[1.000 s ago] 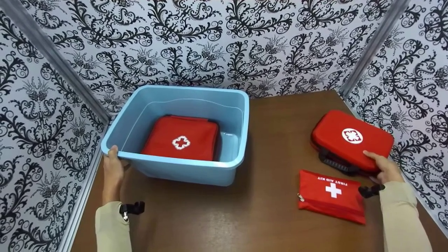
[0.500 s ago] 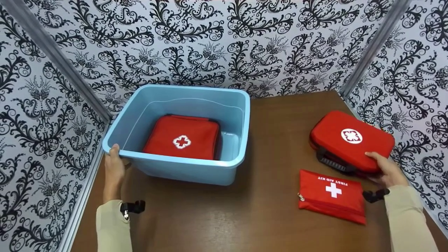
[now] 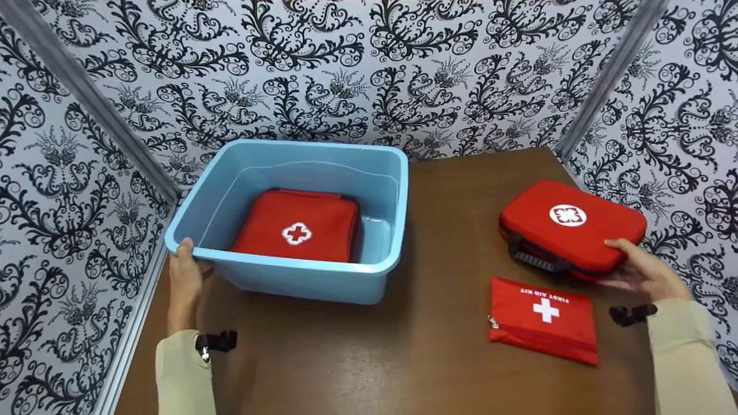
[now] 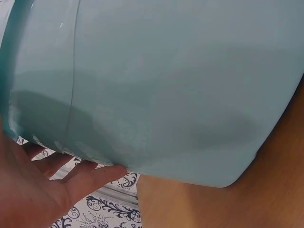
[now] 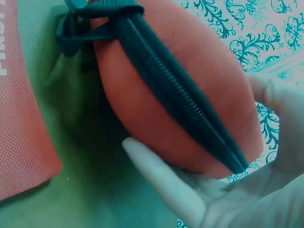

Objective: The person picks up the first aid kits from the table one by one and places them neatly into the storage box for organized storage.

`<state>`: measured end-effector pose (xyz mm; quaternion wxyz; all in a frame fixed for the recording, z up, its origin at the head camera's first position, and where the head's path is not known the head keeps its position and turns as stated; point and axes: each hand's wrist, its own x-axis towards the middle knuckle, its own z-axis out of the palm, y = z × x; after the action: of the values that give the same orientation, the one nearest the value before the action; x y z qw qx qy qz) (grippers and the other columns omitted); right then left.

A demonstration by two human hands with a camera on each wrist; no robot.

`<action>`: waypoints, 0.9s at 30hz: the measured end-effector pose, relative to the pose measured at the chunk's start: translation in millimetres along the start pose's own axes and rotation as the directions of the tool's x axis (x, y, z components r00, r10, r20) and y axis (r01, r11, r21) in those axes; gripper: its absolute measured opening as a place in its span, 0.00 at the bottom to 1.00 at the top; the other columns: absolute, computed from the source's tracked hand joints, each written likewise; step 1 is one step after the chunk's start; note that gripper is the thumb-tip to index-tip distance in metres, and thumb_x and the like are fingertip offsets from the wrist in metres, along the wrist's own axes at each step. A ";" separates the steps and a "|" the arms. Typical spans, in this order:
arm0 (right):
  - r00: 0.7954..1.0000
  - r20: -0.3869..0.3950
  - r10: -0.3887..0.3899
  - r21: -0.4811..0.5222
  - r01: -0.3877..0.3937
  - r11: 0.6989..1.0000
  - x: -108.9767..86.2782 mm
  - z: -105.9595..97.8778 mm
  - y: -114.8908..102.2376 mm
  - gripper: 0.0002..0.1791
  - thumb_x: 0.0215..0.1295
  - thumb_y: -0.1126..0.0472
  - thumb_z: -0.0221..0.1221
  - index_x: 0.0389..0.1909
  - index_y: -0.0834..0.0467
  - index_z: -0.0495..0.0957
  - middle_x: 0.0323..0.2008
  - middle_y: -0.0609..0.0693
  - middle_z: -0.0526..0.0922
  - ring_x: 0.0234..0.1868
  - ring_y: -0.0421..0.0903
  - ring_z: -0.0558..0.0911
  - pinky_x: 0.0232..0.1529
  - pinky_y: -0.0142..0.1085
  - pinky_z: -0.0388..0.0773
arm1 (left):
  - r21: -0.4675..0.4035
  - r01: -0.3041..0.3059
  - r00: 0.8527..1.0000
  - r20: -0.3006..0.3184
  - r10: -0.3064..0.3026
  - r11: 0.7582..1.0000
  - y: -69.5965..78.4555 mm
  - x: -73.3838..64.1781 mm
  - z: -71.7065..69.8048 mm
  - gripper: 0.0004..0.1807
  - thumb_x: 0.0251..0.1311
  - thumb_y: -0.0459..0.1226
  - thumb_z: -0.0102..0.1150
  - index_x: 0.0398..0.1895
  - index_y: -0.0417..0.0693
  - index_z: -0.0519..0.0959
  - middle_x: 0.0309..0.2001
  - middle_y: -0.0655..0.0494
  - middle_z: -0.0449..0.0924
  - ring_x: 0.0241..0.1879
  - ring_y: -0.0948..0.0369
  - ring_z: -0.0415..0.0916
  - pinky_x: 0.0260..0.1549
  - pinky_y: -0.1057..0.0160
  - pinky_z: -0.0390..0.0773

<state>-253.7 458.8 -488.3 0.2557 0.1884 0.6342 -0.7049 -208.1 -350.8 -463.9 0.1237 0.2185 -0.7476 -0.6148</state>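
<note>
In the head view my left hand (image 3: 185, 279) grips the front left corner of a light blue plastic tub (image 3: 288, 263), thumb over the rim. The left wrist view shows its fingers (image 4: 90, 182) along the tub's edge. Inside the tub lies a red first aid bag (image 3: 326, 222) with a white-edged cross. At the right, my right hand (image 3: 654, 279) holds a red first aid case (image 3: 605, 216) with a black handle, thumb on top and fingers underneath. In the right wrist view the case's black zipper (image 5: 175, 90) faces the camera, and a finger extends below the case.
A flat red first aid pouch (image 3: 516, 305) with a white cross lies on the brown table (image 3: 450, 346), just in front of the case. Patterned wall panels (image 3: 375, 86) close off the back and both sides.
The right hand has tilted and shifted the case slightly to the left, its handle side now nearer the pouch. The left hand stays on the tub's corner.
</note>
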 end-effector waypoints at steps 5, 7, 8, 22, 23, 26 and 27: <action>0.998 -0.025 -0.051 0.001 0.051 0.999 -1.4 4.7 -2.6 0.09 0.76 0.47 0.51 0.48 0.45 0.71 0.37 0.40 0.89 0.41 0.43 0.88 0.50 0.39 0.85 | -0.022 -0.006 1.000 0.026 0.007 1.000 -1.8 -1.2 1.3 0.36 0.75 0.52 0.24 0.81 0.46 0.42 0.76 0.32 0.49 0.69 0.41 0.56 0.56 0.47 0.70; 0.997 -0.031 -0.074 -0.023 0.073 0.997 -1.7 8.3 -4.7 0.11 0.76 0.46 0.52 0.50 0.46 0.69 0.37 0.39 0.89 0.41 0.42 0.88 0.49 0.38 0.85 | -0.035 -0.005 0.999 0.033 0.006 0.999 -1.8 -1.5 1.5 0.36 0.75 0.52 0.24 0.81 0.47 0.42 0.76 0.32 0.49 0.69 0.41 0.56 0.57 0.46 0.69; 0.996 -0.039 -0.078 -0.033 0.076 0.997 -1.8 10.7 -6.3 0.13 0.76 0.46 0.52 0.52 0.47 0.67 0.36 0.39 0.89 0.41 0.42 0.88 0.49 0.38 0.85 | -0.044 -0.005 0.999 0.034 0.007 0.999 -1.7 -1.6 1.5 0.36 0.75 0.52 0.24 0.81 0.48 0.41 0.77 0.32 0.49 0.70 0.41 0.56 0.58 0.45 0.69; 0.988 -0.011 -0.153 0.111 0.153 0.982 -8.1 54.8 -41.6 0.10 0.76 0.50 0.53 0.51 0.48 0.68 0.37 0.43 0.88 0.40 0.45 0.88 0.46 0.40 0.86 | -0.034 -0.002 1.000 0.030 0.003 0.999 -2.4 -1.4 -0.8 0.36 0.76 0.52 0.24 0.81 0.48 0.41 0.78 0.34 0.47 0.72 0.42 0.53 0.61 0.45 0.66; 0.987 -0.004 -0.162 0.121 0.161 0.980 -9.8 58.2 -45.3 0.11 0.76 0.50 0.53 0.52 0.48 0.67 0.38 0.43 0.88 0.40 0.46 0.88 0.46 0.40 0.86 | -0.044 0.000 0.999 0.032 0.001 0.999 -2.5 -1.2 -0.8 0.36 0.76 0.53 0.24 0.81 0.49 0.41 0.78 0.34 0.47 0.72 0.42 0.53 0.61 0.45 0.67; 0.983 0.004 -0.181 0.114 0.180 0.977 -15.9 67.7 -56.8 0.12 0.76 0.50 0.53 0.53 0.48 0.66 0.38 0.43 0.88 0.40 0.46 0.88 0.46 0.40 0.86 | -0.064 0.008 0.999 0.037 -0.005 0.998 -2.7 -0.4 -1.2 0.35 0.76 0.53 0.24 0.81 0.50 0.41 0.76 0.32 0.49 0.70 0.40 0.56 0.58 0.48 0.69; 0.982 0.006 -0.187 0.117 0.185 0.976 -18.3 70.9 -60.6 0.10 0.76 0.50 0.53 0.52 0.48 0.68 0.38 0.44 0.89 0.40 0.46 0.88 0.45 0.40 0.86 | -0.064 0.012 0.999 0.033 -0.010 0.998 -2.9 -0.3 -1.4 0.35 0.76 0.53 0.25 0.81 0.49 0.42 0.76 0.31 0.50 0.70 0.41 0.57 0.57 0.49 0.69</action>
<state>-271.3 394.8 -420.3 0.1827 0.1369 0.6048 -0.7629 -206.8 -352.3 -466.5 0.1148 0.2084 -0.7282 -0.6427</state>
